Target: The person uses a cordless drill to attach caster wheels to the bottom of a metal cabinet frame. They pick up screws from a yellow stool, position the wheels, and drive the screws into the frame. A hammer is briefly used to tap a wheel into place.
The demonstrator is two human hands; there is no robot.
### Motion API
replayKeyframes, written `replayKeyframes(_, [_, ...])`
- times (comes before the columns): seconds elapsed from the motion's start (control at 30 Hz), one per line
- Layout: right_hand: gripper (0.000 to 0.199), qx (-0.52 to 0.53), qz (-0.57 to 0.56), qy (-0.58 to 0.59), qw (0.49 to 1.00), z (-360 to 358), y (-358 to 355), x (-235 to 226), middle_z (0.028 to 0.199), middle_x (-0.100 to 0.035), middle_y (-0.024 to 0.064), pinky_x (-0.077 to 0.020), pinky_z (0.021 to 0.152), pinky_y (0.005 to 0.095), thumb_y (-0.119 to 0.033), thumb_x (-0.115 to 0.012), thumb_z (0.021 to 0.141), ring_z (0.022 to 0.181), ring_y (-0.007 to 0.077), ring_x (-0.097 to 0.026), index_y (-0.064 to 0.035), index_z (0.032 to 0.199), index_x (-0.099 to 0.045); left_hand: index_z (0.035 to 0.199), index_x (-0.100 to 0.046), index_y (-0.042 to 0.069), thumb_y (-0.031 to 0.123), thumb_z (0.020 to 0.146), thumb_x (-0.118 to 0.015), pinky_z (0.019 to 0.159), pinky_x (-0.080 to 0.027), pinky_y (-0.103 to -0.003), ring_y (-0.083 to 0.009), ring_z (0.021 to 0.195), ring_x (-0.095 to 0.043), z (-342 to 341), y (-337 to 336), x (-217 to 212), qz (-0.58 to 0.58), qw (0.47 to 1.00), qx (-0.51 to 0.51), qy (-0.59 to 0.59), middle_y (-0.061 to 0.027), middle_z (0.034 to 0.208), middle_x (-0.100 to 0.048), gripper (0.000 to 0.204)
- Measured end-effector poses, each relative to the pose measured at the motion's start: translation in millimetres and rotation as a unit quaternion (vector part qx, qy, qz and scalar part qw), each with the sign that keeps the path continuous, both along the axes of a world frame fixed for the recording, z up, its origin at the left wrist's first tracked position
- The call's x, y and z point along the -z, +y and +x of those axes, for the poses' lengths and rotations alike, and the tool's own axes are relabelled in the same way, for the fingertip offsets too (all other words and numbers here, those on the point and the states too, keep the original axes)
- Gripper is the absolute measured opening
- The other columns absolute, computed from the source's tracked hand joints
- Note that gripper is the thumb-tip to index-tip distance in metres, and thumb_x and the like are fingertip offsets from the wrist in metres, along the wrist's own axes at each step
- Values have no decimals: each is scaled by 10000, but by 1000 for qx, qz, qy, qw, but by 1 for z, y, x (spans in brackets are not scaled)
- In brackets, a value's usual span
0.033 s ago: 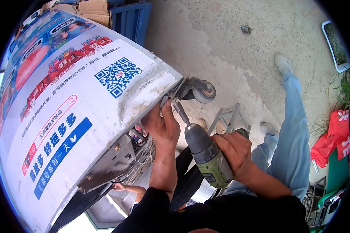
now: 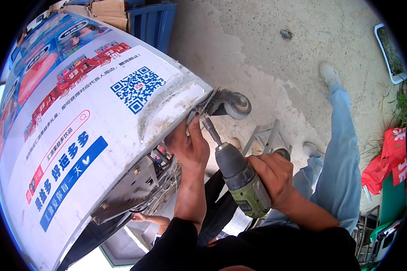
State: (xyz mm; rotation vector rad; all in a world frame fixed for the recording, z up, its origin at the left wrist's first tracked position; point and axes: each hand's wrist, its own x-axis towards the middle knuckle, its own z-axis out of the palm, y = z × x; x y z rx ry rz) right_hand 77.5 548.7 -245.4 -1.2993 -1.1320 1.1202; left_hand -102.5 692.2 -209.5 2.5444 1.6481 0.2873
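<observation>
My right hand [image 2: 273, 176] is wrapped round the grip of a green and black cordless drill [image 2: 244, 185]. A metal socket bit [image 2: 211, 131] in its chuck points up and left, its tip close to the corner of a large white panel [image 2: 176, 106] with printed pictures. My left hand [image 2: 188, 147] is at the panel's underside edge, thumb and fingertips closed together beside the bit's tip. Whatever they pinch is too small or hidden to make out. A worn caster wheel [image 2: 235, 106] sticks out from the panel's corner, just beyond my fingertips.
Under the panel is a metal frame with wiring [image 2: 140, 180]. A stepladder [image 2: 264, 137] stands below the drill. A person in light jeans [image 2: 339, 149] stands to the right; another hand [image 2: 139, 217] shows lower left. A blue crate [image 2: 151, 27] and red cloth [image 2: 386, 158] lie further out.
</observation>
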Motion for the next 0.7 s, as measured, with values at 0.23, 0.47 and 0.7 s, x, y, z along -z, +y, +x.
replayKeyframes(0.23, [443, 2, 5, 0, 1000, -1, -1, 2, 895, -669, 103, -514, 678, 378, -174, -734, 787, 746, 279, -677, -7, 1192, -667, 1199, -736, -67, 30, 977, -653, 1014, -503, -446, -385, 1073, -714, 5, -3, -4, -57, 996, -55, -37, -234, 1139, -753, 256])
replayKeyframes(0.47, [407, 3, 6, 4, 1000, 1, 1, 2, 889, -663, 96, -513, 679, 371, -166, -722, 798, 735, 272, -671, -20, 1175, -671, 1187, -705, -109, 123, 1039, -654, 785, -543, -393, -323, 817, -698, 1, -1, -2, -2, 1000, -2, -1, -225, 982, -745, 280])
replayKeyframes(0.7, [381, 1, 12, -13, 1000, -3, 0, 7, 870, -651, 86, -500, 665, 368, -152, -710, 803, 717, 261, -659, -27, 1162, -678, 1190, -706, -109, 119, 1035, -662, 791, -546, -398, -340, 830, -705, 6, -1, -2, -13, 1000, -11, -20, -232, 996, -746, 280])
